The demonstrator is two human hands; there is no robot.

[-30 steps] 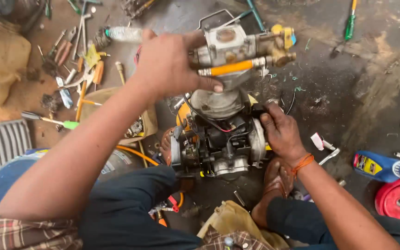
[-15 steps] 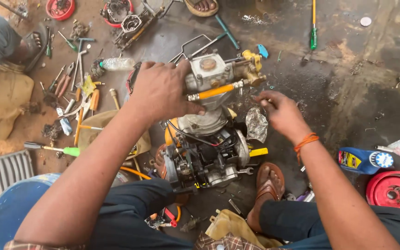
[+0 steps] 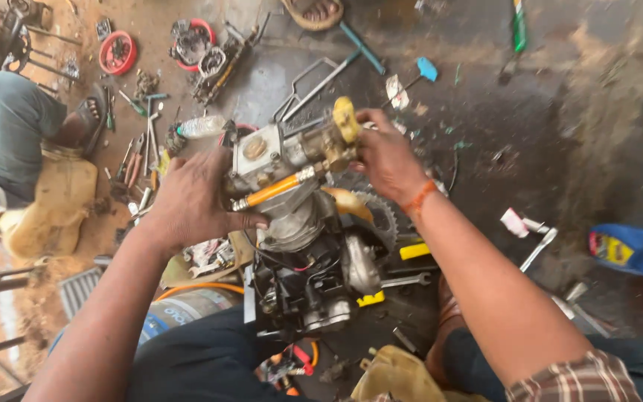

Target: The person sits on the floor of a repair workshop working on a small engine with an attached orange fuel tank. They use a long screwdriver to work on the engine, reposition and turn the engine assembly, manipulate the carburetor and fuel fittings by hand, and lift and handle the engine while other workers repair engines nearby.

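left hand (image 3: 191, 205) grips pump head (image 3: 280, 160) | right hand (image 3: 385, 156) fingers closed on its brass fitting (image 3: 336, 141)

Your hands, the left hand (image 3: 191, 205) and the right hand (image 3: 385, 156), are bare, with no gloves, and your forearms are uncovered well up toward the elbows. You wear an orange thread band (image 3: 418, 199) around your right wrist. A plaid sleeve (image 3: 574, 376) in red, white and dark checks shows on your right upper arm, and your trousers (image 3: 202, 365) are dark.
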